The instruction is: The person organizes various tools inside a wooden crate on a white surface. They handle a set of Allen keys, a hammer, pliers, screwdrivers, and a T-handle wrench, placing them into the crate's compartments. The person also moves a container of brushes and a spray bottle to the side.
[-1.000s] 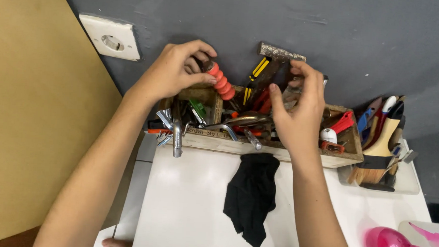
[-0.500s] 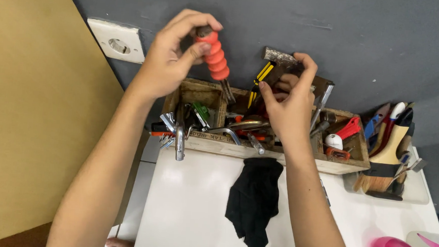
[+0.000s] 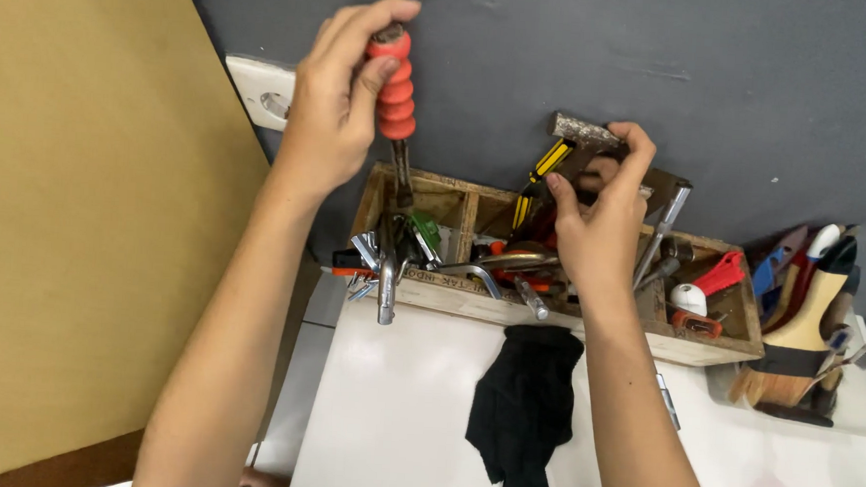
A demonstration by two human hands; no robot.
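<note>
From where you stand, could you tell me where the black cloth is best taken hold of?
Grip the black cloth at its upper bunched edge, just below the wooden toolbox, coming from above. It lies limp on the white table, clear of both hands, so a pinch at the raised folds should lift it.

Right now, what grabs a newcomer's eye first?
The left hand, raised high at upper left, grips a red ribbed-handle tool whose shaft points down into the wooden toolbox against the dark wall. The right hand holds a hammer head above the box. A black cloth hangs over the white tabletop below.
</note>
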